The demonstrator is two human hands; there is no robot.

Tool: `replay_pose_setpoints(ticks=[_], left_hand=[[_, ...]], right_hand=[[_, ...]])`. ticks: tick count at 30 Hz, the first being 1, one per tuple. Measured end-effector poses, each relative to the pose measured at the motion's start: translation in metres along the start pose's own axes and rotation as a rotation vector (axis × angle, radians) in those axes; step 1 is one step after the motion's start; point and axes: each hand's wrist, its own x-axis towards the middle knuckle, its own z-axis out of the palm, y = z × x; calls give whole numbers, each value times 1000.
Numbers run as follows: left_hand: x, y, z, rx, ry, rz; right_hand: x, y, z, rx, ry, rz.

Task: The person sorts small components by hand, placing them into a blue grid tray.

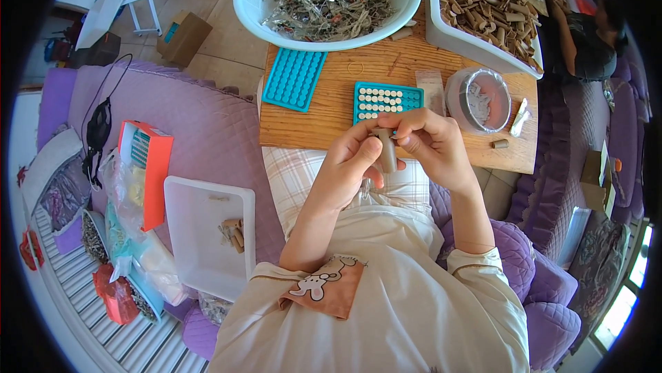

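Note:
A tan tubular plastic part (pixel 388 155) is held upright over my lap, at the table's near edge. My left hand (pixel 350 165) has its fingers closed round it. At the part's top end my right hand (pixel 433 144) pinches with thumb and forefinger; whatever small piece is between those fingertips is mostly hidden. Just beyond my hands lies a teal tray (pixel 412 100) with rows of small white round pieces filling much of it. To its right stands a clear round tub (pixel 454 105) with small whitish pieces inside. A short tan piece (pixel 500 144) lies near the tub.
A second teal tray (pixel 295 78) lies on the wooden table (pixel 338 73). Behind are a pale blue basin (pixel 248 11) of tangled small parts and a white bin (pixel 476 50) of tan parts. A white box (pixel 200 249) sits at my left. Another person (pixel 586 45) is at far right.

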Motion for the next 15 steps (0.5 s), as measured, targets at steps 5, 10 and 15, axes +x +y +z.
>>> replay_pose_setpoints(ticks=[5, 10, 15], left_hand=[[0, 0, 1, 91, 48, 50], [-9, 9, -14, 187, 77, 23], [-62, 54, -55, 768, 519, 309]], right_hand=[[8, 9, 2, -329, 6, -187], [19, 2, -6, -202, -65, -52], [63, 3, -89, -218, 423, -91]])
